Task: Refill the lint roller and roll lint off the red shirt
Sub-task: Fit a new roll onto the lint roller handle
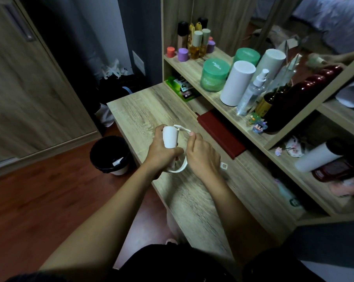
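Above the wooden desk [143, 110], my left hand [162, 153] is wrapped around a white refill roll [170, 137], held upright. My right hand [202, 155] grips the white lint roller frame [182, 128]; its thin arm reaches over the top of the roll and its curved part loops below both hands. The end of the handle [223, 166] sticks out to the right of my right hand. A folded dark red cloth [220, 133] lies on the desk against the shelf, just right of my hands.
A shelf unit [192, 64] on the right holds green jars, white cylinders [237, 82], bottles and small figures. Another white roll [318, 157] lies in a lower compartment. A black waste bin [109, 153] stands on the floor left of the desk. A wardrobe door fills the left.
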The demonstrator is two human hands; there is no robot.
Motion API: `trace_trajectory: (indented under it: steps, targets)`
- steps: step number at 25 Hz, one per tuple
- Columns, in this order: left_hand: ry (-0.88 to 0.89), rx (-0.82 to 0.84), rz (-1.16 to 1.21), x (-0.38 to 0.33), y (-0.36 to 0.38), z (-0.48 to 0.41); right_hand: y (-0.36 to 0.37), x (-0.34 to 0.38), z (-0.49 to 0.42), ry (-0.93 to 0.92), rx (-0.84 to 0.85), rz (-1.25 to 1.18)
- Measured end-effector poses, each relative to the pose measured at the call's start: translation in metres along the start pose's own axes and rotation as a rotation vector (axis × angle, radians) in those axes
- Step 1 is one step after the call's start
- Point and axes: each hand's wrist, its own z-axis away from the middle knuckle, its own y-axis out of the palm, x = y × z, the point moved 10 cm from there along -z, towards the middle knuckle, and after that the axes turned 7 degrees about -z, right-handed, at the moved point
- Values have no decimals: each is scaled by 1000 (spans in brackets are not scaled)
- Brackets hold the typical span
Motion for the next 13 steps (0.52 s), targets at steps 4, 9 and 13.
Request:
trace_trajectory:
  steps: [4, 9, 13]
  targets:
    - [30, -3, -48, -4, -3, 5, 0, 1, 1, 3, 1, -38]
    - [51, -9, -75, -9, -7, 7, -1, 4, -2, -1, 7, -51]
    - [102, 3, -202, -12, -6, 14, 5, 0, -1, 11, 14, -69]
